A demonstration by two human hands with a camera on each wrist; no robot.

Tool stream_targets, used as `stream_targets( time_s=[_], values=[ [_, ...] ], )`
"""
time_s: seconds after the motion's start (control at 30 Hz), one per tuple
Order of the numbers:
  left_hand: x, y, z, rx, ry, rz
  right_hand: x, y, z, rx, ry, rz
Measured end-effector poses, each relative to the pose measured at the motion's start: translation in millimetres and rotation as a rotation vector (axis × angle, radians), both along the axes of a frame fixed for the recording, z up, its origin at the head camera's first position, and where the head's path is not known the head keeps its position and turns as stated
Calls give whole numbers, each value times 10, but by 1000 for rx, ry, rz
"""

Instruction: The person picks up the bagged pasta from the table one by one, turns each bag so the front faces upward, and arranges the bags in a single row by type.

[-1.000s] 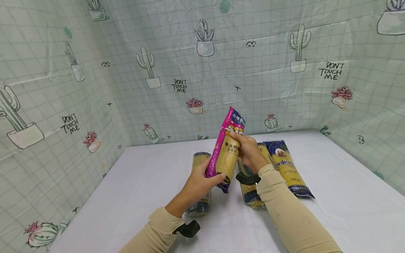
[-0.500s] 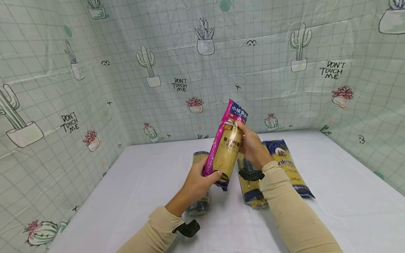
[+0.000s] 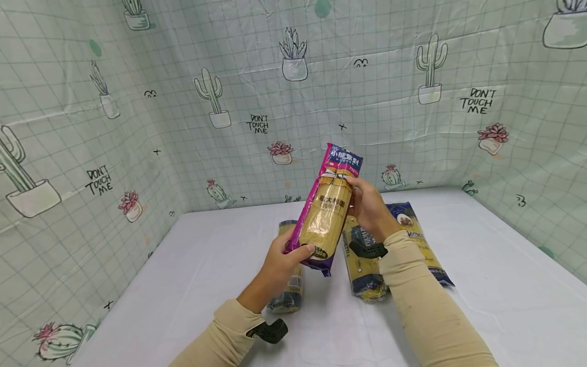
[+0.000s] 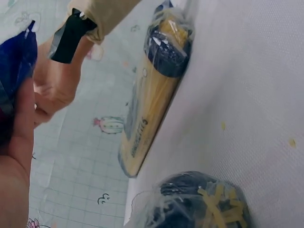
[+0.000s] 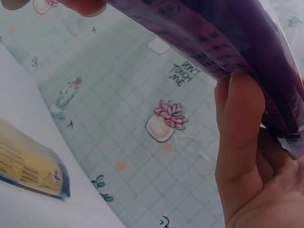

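A spaghetti packet [image 3: 324, 209] with a clear yellow front, pink side and blue top is held tilted above the table in both hands. My left hand [image 3: 281, 262] grips its lower left corner, thumb across the front. My right hand [image 3: 369, 206] holds the upper right edge, thumb on the front and fingers behind. In the right wrist view the packet's purple back [image 5: 213, 42] rests against the fingers. Below the left hand lies another pasta packet [image 3: 290, 295], partly hidden by that hand. A blue and yellow pasta packet [image 3: 364, 270] lies beneath the right wrist.
A further yellow and blue pasta packet [image 3: 424, 242] lies at the right, partly covered by the right forearm. All rest on a white-covered table [image 3: 206, 255]. Behind hangs a curtain [image 3: 247, 168] printed with cacti. Small yellow bits [image 4: 292, 142] lie on the cloth.
The held packet has risen slightly and turned so its front faces me more. My right hand has shifted a little to the right. The packets on the table have stayed put.
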State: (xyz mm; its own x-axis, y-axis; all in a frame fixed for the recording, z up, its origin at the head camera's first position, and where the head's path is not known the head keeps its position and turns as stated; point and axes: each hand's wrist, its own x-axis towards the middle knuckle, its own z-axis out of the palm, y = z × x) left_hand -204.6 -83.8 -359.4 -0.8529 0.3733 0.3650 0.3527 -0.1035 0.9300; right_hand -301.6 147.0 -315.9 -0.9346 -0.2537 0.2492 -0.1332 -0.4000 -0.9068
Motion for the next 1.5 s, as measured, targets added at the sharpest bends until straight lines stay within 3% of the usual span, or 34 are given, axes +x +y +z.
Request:
stream_targets(
  time_s=[0.27,0.43,0.77,1.07,1.5],
  values=[
    [-26,2,3,86,-47,-96,17,10,62,4,60,-61],
    [-72,-28,-24,114,-53,-113,30,-1,87,47,27,-131],
    [-132,-73,-33,91,-121,-278,33,10,109,66,-36,-175],
    [-67,-32,-4,1,-141,-263,47,27,138,77,-73,-164],
    [-37,-11,-10,-52,-139,-248,39,26,111,143,-89,-176]
  ],
)
